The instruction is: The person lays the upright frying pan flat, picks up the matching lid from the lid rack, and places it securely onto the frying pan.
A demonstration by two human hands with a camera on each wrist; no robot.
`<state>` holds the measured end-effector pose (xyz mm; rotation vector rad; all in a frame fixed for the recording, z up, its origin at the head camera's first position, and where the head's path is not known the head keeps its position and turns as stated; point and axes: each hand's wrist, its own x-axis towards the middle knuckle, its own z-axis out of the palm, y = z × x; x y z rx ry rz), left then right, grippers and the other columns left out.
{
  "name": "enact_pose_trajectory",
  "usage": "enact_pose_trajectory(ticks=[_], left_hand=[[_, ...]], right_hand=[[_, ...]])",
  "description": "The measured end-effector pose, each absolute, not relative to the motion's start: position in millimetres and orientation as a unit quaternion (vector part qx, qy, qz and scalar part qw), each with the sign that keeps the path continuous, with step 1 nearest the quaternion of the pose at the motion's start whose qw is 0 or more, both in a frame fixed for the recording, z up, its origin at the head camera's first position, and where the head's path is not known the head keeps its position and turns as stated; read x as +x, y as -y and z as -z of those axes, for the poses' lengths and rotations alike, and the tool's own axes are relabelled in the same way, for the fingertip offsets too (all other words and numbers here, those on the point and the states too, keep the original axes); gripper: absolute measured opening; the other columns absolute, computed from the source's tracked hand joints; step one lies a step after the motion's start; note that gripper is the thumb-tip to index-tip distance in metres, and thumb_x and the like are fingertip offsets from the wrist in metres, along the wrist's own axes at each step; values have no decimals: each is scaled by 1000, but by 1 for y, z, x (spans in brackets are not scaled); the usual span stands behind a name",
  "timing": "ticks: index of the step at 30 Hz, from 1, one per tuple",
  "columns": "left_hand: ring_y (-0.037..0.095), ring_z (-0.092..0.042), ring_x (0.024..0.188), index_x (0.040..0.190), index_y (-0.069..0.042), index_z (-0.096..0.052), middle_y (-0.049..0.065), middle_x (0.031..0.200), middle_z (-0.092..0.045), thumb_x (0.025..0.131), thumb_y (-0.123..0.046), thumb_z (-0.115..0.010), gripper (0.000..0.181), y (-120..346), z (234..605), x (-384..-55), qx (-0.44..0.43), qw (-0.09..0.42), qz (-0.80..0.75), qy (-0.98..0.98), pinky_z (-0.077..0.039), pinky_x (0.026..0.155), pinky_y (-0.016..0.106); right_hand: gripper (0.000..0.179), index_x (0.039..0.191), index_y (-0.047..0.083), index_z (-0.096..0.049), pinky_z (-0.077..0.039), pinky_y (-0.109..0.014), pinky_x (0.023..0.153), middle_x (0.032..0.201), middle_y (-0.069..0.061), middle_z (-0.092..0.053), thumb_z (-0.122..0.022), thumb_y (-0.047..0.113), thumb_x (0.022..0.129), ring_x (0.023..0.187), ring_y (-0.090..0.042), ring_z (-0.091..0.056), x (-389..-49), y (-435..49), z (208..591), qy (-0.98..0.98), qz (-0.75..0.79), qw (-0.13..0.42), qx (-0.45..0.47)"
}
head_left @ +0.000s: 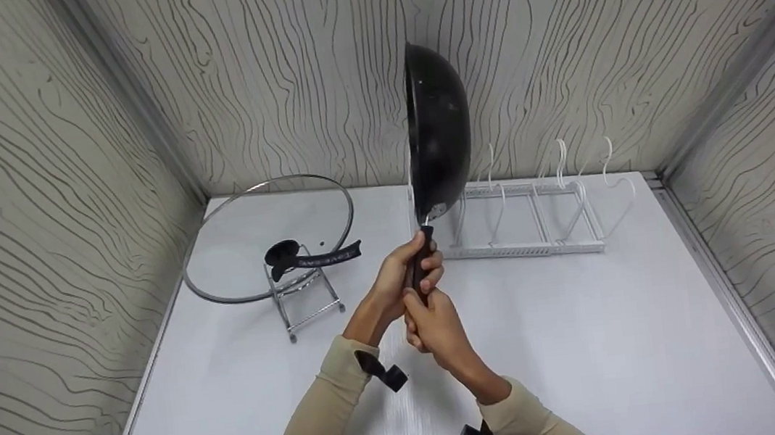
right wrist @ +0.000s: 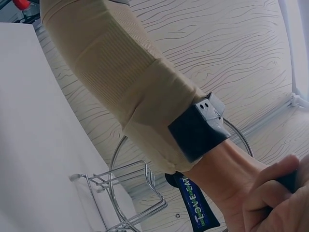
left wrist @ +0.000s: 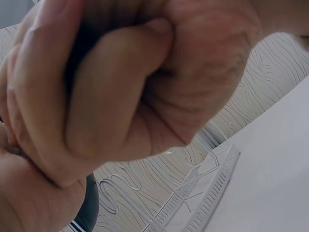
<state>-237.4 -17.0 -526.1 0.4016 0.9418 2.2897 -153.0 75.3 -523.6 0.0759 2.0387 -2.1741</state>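
Note:
A black wok point(head_left: 441, 124) is held up on its side over the table, its bowl pointing away from me and its open side facing left. My left hand point(head_left: 394, 279) grips the black handle point(head_left: 421, 265) close below the bowl. Just beneath it, my right hand point(head_left: 440, 324) wraps the lower end of the handle, thumb lying along it. In the left wrist view, curled fingers point(left wrist: 104, 96) fill the frame and hide most of the handle. Dark handle shows between the left hand's fingers point(right wrist: 270, 195) in the right wrist view.
On the left, a large clear lid point(head_left: 202, 286) with a metal rim and a black knob point(head_left: 282, 251) leans on a wire stand point(head_left: 311, 317). A white rack point(head_left: 530, 251) with upright curved wire dividers lies back right. Patterned walls point(head_left: 313, 73) enclose the white table point(head_left: 591, 340).

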Motion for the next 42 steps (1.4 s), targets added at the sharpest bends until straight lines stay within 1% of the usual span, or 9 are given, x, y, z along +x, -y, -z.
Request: enact_pose_trajectory(ticks=[18, 26, 32, 42], left_hand=[[1, -53, 53, 105, -15, -47, -11, 75, -47, 119, -35, -28, 30, 15, 514, -233, 179, 304, -860, -368, -44, 52, 15], [2, -54, 53, 104, -15, -47, -10, 75, -47, 118, -36, -30, 30, 14, 509, -231, 175, 306, -859, -370, -45, 52, 15], [2, -54, 53, 105, -15, -46, -10, 75, -47, 118, -35, -30, 29, 13, 504, -228, 179, 302, -859, -373, -45, 52, 15], [2, -54, 53, 104, -15, -46, -10, 75, -47, 118, -33, -30, 29, 11, 499, -225, 187, 301, -857, -375, -43, 52, 16]], right_hand=[[37, 74, 8, -48, -29, -18, 36, 54, 5, -46, -50, 15, 110, 36, -3, -40, -148, -80, 513, -677, 733, 66, -3], [33, 77, 8, -49, -31, -17, 36, 53, 5, -47, -50, 15, 109, 36, -2, -41, -147, -82, 510, -689, 722, 65, -5], [32, 78, 8, -49, -31, -17, 36, 53, 5, -47, -52, 16, 109, 36, -2, -42, -145, -82, 507, -685, 726, 65, -3], [29, 81, 6, -48, -30, -17, 37, 54, 5, -46, -50, 14, 109, 35, -3, -41, -140, -84, 503, -675, 735, 60, -12]])
